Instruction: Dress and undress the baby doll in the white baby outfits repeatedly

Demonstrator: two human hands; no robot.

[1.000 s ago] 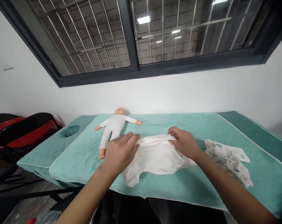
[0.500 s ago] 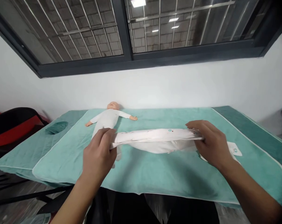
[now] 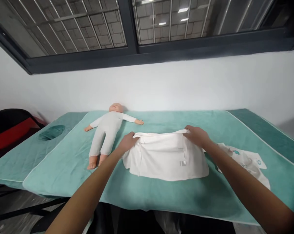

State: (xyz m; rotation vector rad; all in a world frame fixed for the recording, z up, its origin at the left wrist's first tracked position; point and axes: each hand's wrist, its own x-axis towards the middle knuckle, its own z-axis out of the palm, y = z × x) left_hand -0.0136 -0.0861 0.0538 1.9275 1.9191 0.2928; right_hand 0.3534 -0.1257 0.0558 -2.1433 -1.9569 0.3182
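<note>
A white garment (image 3: 165, 156) lies spread on the teal towel (image 3: 161, 191) in front of me. My left hand (image 3: 127, 142) pinches its far left corner, fingers closed on the cloth. My right hand (image 3: 197, 136) grips the far right corner the same way. The far edge is held slightly off the towel while the near edge rests flat. A baby doll (image 3: 108, 128) in a pale one-piece lies on its back to the left, head toward the wall, close to my left hand.
A patterned white cloth (image 3: 244, 161) lies crumpled to the right of the garment. The padded table (image 3: 266, 128) stands against a white wall under a barred window. A black and red chair (image 3: 10, 126) stands at the left.
Both hands have carried the garment's edge away from me and lowered it, so the cloth now lies spread on the towel. The hands are closer together than half a second ago.
</note>
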